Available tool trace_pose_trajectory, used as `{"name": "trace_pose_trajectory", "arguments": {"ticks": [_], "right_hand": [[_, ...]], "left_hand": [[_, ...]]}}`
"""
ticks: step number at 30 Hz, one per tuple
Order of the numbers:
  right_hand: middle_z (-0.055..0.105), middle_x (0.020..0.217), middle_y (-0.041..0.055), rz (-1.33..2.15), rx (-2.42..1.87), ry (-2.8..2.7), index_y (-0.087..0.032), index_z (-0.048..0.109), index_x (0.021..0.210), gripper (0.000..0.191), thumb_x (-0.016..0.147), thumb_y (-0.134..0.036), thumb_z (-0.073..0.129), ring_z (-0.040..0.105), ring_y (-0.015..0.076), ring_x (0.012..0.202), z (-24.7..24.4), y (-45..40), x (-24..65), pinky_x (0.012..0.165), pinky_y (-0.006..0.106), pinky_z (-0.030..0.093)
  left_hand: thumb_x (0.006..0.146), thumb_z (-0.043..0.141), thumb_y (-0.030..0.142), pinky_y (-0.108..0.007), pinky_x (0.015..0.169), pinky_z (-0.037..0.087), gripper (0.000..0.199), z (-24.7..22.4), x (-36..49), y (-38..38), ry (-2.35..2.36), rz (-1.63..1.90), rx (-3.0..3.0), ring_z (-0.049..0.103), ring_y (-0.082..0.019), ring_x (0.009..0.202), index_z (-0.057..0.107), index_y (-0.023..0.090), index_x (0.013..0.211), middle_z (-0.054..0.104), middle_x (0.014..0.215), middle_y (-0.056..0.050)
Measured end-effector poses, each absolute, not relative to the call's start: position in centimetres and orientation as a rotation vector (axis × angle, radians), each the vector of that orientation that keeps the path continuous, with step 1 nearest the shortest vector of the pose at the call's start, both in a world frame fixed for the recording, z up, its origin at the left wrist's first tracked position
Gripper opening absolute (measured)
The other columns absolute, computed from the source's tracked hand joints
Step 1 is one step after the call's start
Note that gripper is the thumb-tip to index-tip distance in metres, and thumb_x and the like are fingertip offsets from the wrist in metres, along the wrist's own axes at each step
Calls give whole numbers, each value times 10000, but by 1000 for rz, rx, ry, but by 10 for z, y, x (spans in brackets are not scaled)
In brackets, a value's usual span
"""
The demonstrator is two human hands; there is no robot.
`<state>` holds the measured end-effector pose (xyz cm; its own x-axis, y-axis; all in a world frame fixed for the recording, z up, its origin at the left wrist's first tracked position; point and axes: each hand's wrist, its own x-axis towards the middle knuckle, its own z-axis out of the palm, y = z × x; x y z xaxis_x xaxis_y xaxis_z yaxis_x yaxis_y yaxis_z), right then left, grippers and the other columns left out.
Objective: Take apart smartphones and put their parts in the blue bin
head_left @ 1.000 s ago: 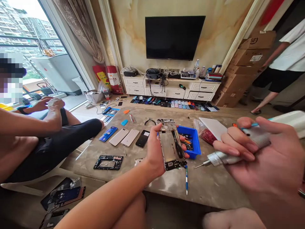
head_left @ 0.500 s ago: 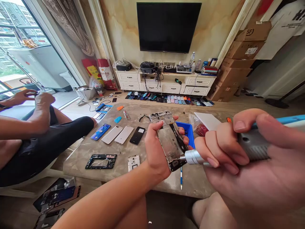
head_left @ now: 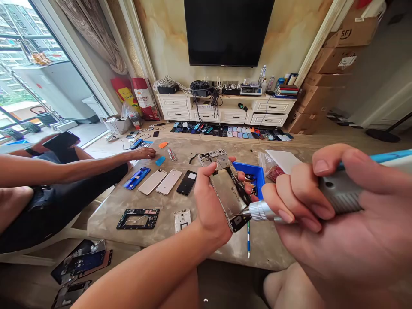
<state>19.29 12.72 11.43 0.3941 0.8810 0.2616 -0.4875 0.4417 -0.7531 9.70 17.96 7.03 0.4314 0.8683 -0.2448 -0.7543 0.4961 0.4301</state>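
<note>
Before a wall television [head_left: 230, 32], one worktop [head_left: 104, 219] carries the blue bin [head_left: 247, 169], and left of this bin four phones [head_left: 169, 182] lie side by side, perhaps so that none covers another. Just in front of the bin, partly hiding it, the left hand [head_left: 207, 208] holds the opened phone frame [head_left: 225, 189], its grip pinching both long edges, seemingly to leave the inner face free. Nearer than the bin, rightward, the right hand [head_left: 337, 227] has its grip curled around a screwdriver [head_left: 339, 195], the tip at the frame's lower end.
</note>
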Motion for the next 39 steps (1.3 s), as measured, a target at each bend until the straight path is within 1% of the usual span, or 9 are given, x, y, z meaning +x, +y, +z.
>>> {"name": "trace_pose_trajectory", "arguments": {"ticks": [2,5,7,10,14,20,25,32,39], "right_hand": [[345,380,-82,954,-633,-716,-203,523,644,237,861,-296,518,291,60,292,114,127,193,359,201,353],[338,384,-83,971,-625,-704,-205,530,648,223,847,-304,534,282,62,292,114,127,194,352,206,360],[332,387,-83,982,-626,-701,-207,536,653,221,846,-316,538,281,66,299,114,126,194,349,208,366],[336,388,-80,1007,-625,-715,-210,542,659,222,851,-321,533,294,72,310,115,124,193,356,216,385],[333,394,-86,1037,-605,-706,-210,540,668,233,874,-320,526,277,64,310,114,123,189,355,206,380],[350,402,-83,1051,-597,-713,-214,549,676,229,884,-308,537,293,67,313,113,123,187,372,209,387],[346,391,-82,1041,-594,-701,-216,551,667,225,873,-305,556,290,68,308,114,122,186,371,204,372],[341,389,-88,1025,-605,-692,-213,552,660,219,838,-330,605,297,62,305,113,124,184,371,196,366],[331,377,-92,1023,-607,-692,-214,530,642,234,811,-345,625,274,58,289,114,126,182,352,196,340]], "left_hand": [[830,481,472,-303,545,527,431,71,95,180,420,1017,290,577,-182,568,655,154,1064,585,710,-48],[847,435,548,-311,556,532,550,73,93,178,383,1018,331,622,-218,634,635,151,1170,614,768,-76],[853,412,570,-313,557,531,582,75,92,178,394,1016,333,627,-223,635,624,146,1190,620,778,-84],[862,410,567,-311,567,531,544,76,92,178,406,1023,313,613,-209,612,625,152,1142,612,764,-75],[861,439,515,-327,617,547,461,75,92,178,420,1059,304,613,-202,607,622,156,1087,591,741,-59],[849,465,463,-323,608,545,401,76,93,177,440,1082,286,602,-190,592,617,157,1058,583,731,-51],[858,473,436,-310,602,539,364,77,92,179,457,1085,288,549,-150,544,620,164,1050,582,724,-38],[853,477,444,-318,570,528,367,76,90,179,482,1094,279,590,-196,592,614,159,1039,578,730,-47],[832,507,419,-309,552,516,363,76,89,180,524,1097,274,582,-193,586,624,163,1062,577,727,-44]]}}
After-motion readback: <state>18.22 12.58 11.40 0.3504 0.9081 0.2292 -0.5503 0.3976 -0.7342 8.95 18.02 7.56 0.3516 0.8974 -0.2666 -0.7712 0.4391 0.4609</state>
